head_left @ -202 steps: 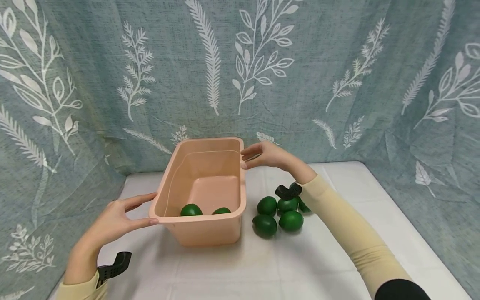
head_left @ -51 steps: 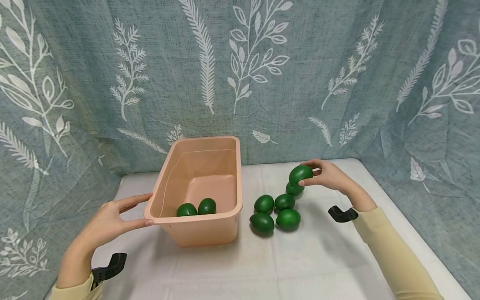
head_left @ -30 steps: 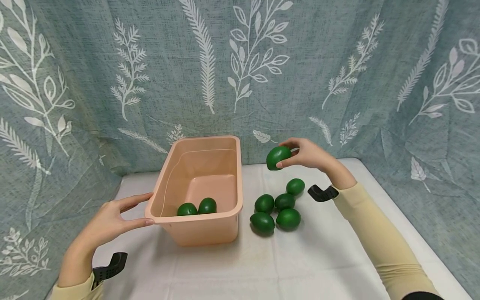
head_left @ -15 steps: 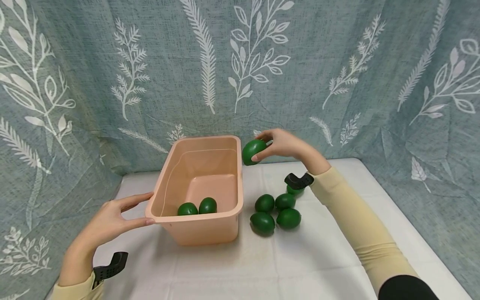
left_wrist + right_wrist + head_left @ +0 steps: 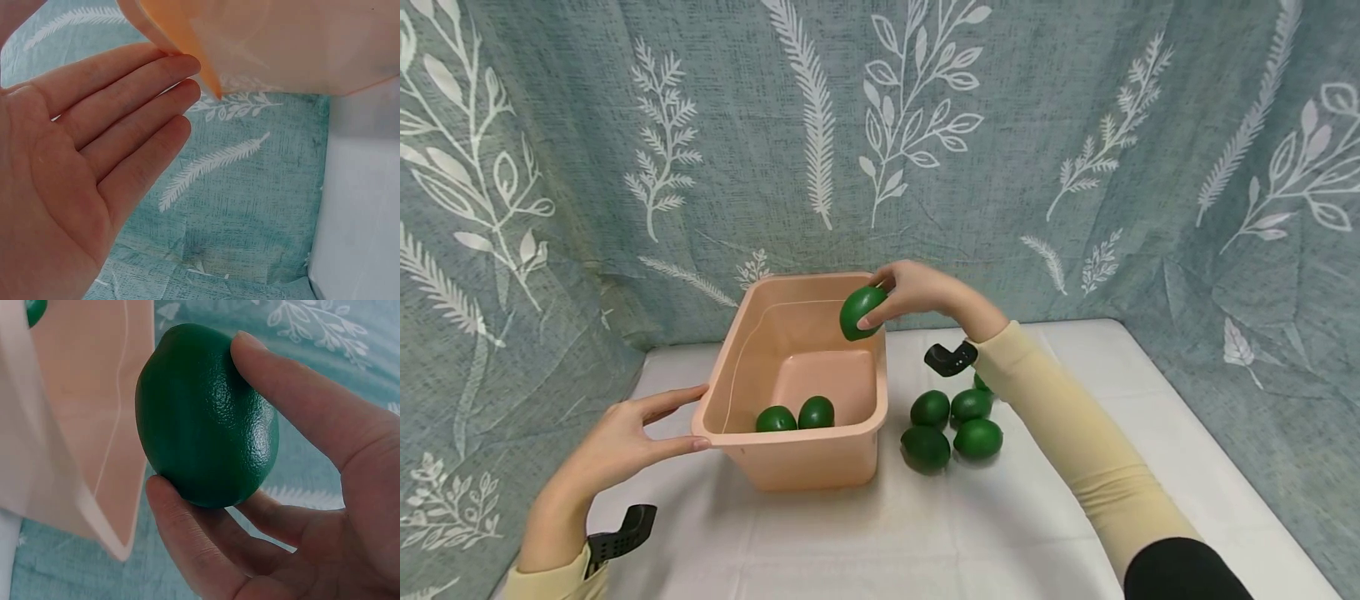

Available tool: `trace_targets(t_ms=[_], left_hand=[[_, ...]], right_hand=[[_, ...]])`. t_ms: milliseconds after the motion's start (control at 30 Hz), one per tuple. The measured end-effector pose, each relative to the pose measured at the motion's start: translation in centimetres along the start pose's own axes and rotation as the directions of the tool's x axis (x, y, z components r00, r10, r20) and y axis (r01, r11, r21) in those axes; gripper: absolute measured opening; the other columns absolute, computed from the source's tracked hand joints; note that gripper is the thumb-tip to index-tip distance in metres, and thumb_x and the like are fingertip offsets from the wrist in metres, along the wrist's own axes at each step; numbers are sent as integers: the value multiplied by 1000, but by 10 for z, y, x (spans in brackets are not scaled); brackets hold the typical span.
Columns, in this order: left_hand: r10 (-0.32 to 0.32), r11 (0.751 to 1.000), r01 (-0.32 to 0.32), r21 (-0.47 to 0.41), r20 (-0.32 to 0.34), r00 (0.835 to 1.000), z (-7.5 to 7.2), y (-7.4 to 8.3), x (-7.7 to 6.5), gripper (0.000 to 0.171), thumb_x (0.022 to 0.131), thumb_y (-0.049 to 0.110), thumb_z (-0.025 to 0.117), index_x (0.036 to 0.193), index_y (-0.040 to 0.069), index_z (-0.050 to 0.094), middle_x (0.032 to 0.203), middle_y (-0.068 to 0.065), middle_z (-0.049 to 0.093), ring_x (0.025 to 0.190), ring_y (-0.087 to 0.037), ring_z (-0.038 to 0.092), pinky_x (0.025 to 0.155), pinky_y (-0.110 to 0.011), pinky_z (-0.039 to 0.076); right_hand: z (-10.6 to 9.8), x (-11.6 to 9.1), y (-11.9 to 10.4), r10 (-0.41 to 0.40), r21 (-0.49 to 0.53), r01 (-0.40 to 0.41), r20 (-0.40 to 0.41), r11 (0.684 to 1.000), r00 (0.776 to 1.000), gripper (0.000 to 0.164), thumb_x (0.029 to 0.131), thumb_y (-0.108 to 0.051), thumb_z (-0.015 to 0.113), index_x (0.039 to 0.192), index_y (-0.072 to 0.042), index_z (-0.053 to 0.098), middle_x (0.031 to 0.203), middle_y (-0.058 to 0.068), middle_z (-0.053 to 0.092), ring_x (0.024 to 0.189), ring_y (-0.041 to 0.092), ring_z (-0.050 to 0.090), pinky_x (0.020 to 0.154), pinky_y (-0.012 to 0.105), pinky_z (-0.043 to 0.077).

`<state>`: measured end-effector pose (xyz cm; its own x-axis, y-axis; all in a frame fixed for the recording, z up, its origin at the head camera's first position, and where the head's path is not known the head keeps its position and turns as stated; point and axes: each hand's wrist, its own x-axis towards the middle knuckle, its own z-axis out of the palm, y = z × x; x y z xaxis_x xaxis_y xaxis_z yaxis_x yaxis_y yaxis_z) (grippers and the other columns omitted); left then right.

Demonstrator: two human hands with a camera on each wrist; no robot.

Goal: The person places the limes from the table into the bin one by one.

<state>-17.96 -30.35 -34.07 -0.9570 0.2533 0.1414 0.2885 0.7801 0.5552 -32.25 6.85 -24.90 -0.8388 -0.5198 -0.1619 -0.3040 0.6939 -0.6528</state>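
Note:
My right hand (image 5: 917, 292) holds a glossy green lime (image 5: 861, 312) between thumb and fingers, over the back right part of a peach plastic bin (image 5: 805, 460). In the right wrist view, the thumb presses the lime (image 5: 206, 419) on one side and the fingertips support it from the other. My left hand (image 5: 621, 437) touches the bin's front left corner, thumb and fingers spread along the rim. The left wrist view shows its fingers (image 5: 125, 119) extended, tips at the bin's edge. Two limes, one on the left (image 5: 775, 419) and one on the right (image 5: 816, 412), lie inside near the front wall.
Right of the bin, several more limes (image 5: 930, 410) sit grouped on the white-covered table (image 5: 850, 542). The rearmost lime (image 5: 981, 384) is partly hidden by the right forearm. A teal leaf-patterned curtain (image 5: 760, 167) surrounds the table at the back and sides.
My right hand has picked a lime from the back of the group and carried it left over the bin. One lime in the bin has shifted left; the left hand stays at the corner.

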Motion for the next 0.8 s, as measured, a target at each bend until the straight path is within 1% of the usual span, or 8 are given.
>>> trace_targets(t_ms=[67, 167, 267, 367, 433, 567, 700, 800], left_hand=[[-3, 1000, 3, -3, 1, 1000, 0, -1, 0, 62, 79, 45, 74, 135, 26, 55, 134, -5, 57, 124, -40, 49, 93, -57, 45], [-3, 1000, 3, 3, -3, 1000, 0, -1, 0, 62, 79, 46, 74, 135, 27, 54, 134, -4, 57, 124, -39, 50, 93, -55, 46], [-6, 1000, 6, 7, -4, 1000, 0, -1, 0, 62, 79, 46, 74, 135, 28, 55, 134, -3, 57, 125, -38, 50, 93, -55, 46], [-3, 1000, 3, -9, -3, 1000, 1, 0, 0, 62, 79, 44, 75, 135, 27, 55, 134, -4, 57, 125, -40, 49, 93, -57, 45], [-2, 1000, 2, -19, -2, 1000, 1, 1, 1, 63, 78, 44, 75, 135, 27, 54, 135, -3, 57, 125, -40, 49, 93, -58, 45], [10, 1000, -10, -28, -4, 1000, 1, 1, 1, 62, 79, 42, 76, 135, 26, 55, 135, -3, 56, 124, -41, 49, 93, -58, 46], [13, 999, -13, -30, 1, 1000, 0, 1, 0, 62, 79, 41, 75, 135, 25, 54, 135, -5, 56, 125, -42, 48, 93, -59, 45], [0, 1000, 0, -24, 5, 1000, -1, -1, -1, 63, 79, 43, 75, 135, 25, 54, 135, -5, 56, 126, -41, 48, 93, -58, 45]], right_hand=[[3, 4, -5, 2, 11, -2, 12, 1000, 1000, 75, 76, -40, 78, 138, -11, 48, 123, 7, 59, 97, 22, 66, 81, 31, 56], [11, 10, -11, -12, 50, 11, 6, 999, 1000, 71, 78, -38, 77, 137, -12, 49, 126, 8, 59, 105, 23, 64, 86, 34, 55], [17, 17, -12, -29, 111, 31, -24, 993, 999, 66, 80, -36, 75, 137, -13, 50, 130, 9, 58, 114, 22, 59, 94, 36, 52], [20, 18, -11, -37, 129, 46, -69, 991, 997, 62, 82, -36, 74, 136, -14, 52, 133, 8, 58, 120, 20, 56, 98, 37, 49], [21, 17, -9, -31, 130, 41, -82, 991, 996, 61, 82, -36, 74, 135, -14, 53, 132, 8, 58, 120, 20, 56, 98, 37, 49], [19, 12, -1, -25, 128, 35, -83, 991, 996, 56, 84, -35, 73, 133, -14, 56, 131, 7, 59, 118, 20, 57, 95, 35, 52], [17, 4, 11, -30, 106, 39, -84, 994, 996, 52, 86, -35, 70, 132, -14, 57, 131, 7, 59, 119, 22, 57, 96, 38, 50], [15, -2, 19, -24, 105, 33, -83, 994, 996, 53, 86, -35, 70, 133, -13, 56, 131, 8, 59, 120, 23, 55, 98, 41, 50]])
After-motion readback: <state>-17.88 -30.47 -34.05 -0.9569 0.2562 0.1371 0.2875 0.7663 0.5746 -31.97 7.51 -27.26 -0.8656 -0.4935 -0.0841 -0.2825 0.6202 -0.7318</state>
